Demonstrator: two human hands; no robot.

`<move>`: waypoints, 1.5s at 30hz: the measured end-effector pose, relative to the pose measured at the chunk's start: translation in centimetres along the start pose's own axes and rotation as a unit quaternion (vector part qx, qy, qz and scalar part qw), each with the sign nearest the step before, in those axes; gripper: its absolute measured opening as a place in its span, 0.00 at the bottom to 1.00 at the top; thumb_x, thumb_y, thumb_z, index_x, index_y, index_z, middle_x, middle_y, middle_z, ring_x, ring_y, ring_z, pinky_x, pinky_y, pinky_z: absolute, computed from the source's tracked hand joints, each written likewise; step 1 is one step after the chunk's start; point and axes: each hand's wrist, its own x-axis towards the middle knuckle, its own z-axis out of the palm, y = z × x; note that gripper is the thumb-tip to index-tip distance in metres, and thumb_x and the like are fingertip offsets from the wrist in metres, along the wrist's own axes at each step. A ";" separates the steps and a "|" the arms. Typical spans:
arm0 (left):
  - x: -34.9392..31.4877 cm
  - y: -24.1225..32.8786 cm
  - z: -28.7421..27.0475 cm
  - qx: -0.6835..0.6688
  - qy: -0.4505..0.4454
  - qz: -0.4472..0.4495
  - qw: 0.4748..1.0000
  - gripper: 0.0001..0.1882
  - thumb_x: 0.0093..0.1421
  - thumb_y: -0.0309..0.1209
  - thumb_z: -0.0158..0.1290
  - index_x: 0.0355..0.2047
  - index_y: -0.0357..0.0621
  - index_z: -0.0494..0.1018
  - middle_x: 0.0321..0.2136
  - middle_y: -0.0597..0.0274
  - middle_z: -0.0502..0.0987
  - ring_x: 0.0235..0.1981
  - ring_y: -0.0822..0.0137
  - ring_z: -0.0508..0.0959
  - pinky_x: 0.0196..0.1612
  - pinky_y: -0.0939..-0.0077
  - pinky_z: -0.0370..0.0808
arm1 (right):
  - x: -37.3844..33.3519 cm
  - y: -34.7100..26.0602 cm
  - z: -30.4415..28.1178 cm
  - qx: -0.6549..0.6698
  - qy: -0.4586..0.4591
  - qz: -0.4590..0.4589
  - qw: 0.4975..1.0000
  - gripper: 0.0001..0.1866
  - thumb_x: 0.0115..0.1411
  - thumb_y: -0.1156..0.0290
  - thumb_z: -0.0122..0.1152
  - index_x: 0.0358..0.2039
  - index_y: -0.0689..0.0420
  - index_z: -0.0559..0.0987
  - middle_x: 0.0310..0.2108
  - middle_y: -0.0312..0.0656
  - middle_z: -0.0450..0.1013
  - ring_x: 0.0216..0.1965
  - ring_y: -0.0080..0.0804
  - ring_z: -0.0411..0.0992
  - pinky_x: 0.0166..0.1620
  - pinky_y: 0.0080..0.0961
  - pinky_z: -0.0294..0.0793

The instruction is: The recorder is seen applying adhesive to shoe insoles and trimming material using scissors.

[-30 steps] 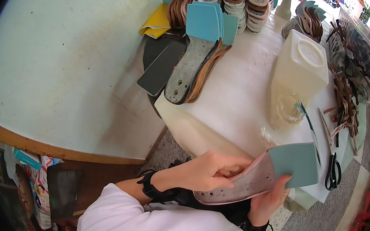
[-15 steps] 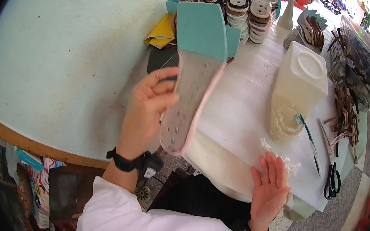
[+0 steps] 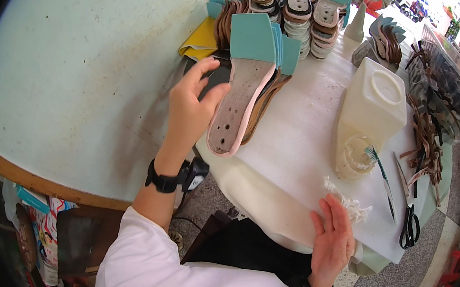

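A grey shoe insole (image 3: 246, 82) with a pink edge and a teal heel flap lies on top of a small pile, with brown and teal pieces showing beneath it. Beside its left edge, my left hand (image 3: 194, 102) has thumb and forefinger spread apart; the thumb tip is close to the edge, and I see nothing held. My right hand (image 3: 333, 239) rests palm up at the table's near edge, fingers stretched out and holding nothing. White shreds (image 3: 350, 204) lie just beyond its fingertips. A dark flat piece (image 3: 217, 80) shows partly behind my left hand.
Stacks of insoles (image 3: 298, 19) and a folded yellow sheet (image 3: 198, 40) stand at the back. To the right are a cut-open white plastic jug (image 3: 370, 105), a toothbrush (image 3: 383, 174), black-handled scissors (image 3: 409, 228) and brown strips (image 3: 427, 138).
The insole has gone from my left hand's pinch down onto the pile, farther from me. My left fingers have opened off it. The right hand has barely shifted.
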 end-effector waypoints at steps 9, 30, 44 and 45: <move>-5.7 2.8 1.3 0.223 -0.131 -0.007 0.966 0.45 0.43 0.30 0.63 0.60 0.46 0.52 0.61 0.41 0.47 0.61 0.48 0.56 0.57 0.64 0.60 | -0.1 0.1 -0.1 0.013 -0.013 -0.006 1.000 0.27 0.64 0.60 0.43 0.55 0.70 0.61 0.57 0.57 0.58 0.58 0.47 0.58 0.55 0.41 0.62; -14.9 2.9 4.8 0.022 -0.032 0.239 0.970 0.17 0.51 0.24 0.53 0.42 0.37 0.66 0.55 0.41 0.60 0.58 0.41 0.58 0.58 0.54 0.57 | -0.2 0.5 0.1 -0.109 -0.030 -0.011 0.993 0.16 0.61 0.77 0.46 0.48 0.68 0.69 0.43 0.48 0.71 0.46 0.35 0.69 0.50 0.29 0.66; -13.4 4.8 8.4 0.143 -0.156 0.135 0.968 0.14 0.48 0.23 0.54 0.37 0.34 0.70 0.47 0.44 0.68 0.54 0.42 0.63 0.55 0.52 0.59 | 3.9 -12.2 -2.2 -0.341 -0.113 -0.057 0.931 0.11 0.55 0.80 0.54 0.40 0.66 0.76 0.29 0.46 0.75 0.28 0.30 0.74 0.33 0.20 0.72; -13.3 4.9 8.3 0.149 -0.157 0.136 0.967 0.13 0.48 0.24 0.54 0.36 0.34 0.70 0.47 0.44 0.69 0.53 0.43 0.64 0.54 0.52 0.59 | 5.1 -13.9 -2.3 -0.387 -0.125 -0.058 0.912 0.10 0.54 0.81 0.54 0.38 0.66 0.76 0.30 0.45 0.75 0.28 0.29 0.74 0.33 0.20 0.72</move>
